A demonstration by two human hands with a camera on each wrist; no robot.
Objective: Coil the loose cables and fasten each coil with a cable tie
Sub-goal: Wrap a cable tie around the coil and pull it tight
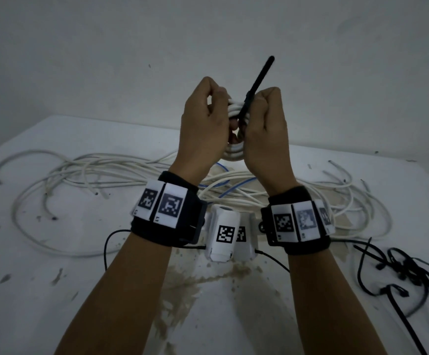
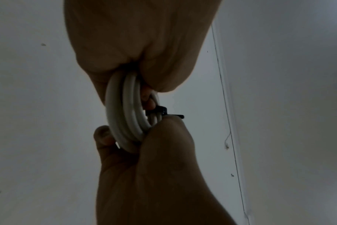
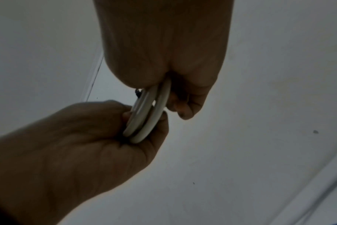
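Holding: my left hand (image 1: 203,124) and my right hand (image 1: 262,126) are raised above the table (image 1: 54,278), both curled round one small white coil (image 1: 233,108) between them.
Left hand: fingers and thumb wrapped on the coil's left side; in the left wrist view the hand (image 2: 140,45) fills the top of the picture and hides the near part of the coil (image 2: 125,109).
Right hand: closed on the coil's right side and on the black cable tie (image 1: 257,83); which fingertips pinch the strap I cannot tell — my knuckles cover them.
Cable tie: its tail sticks up and to the right past my knuckles; the band crosses the coil's top strands. The left wrist view shows its head (image 2: 161,110) just beside the coil, and how tight the loop sits is too dark to make out.
Coil: several turns, held on edge; the right wrist view shows only two or three strands (image 3: 148,115) — the rest is behind my palms.
Loose cables: a white tangle (image 1: 105,172) lies on the table beneath my wrists, with a blue wire (image 1: 223,185) partly hidden by my forearms.
Spare ties: a black heap (image 1: 408,272) at the table's right, cut off by the picture's edge.
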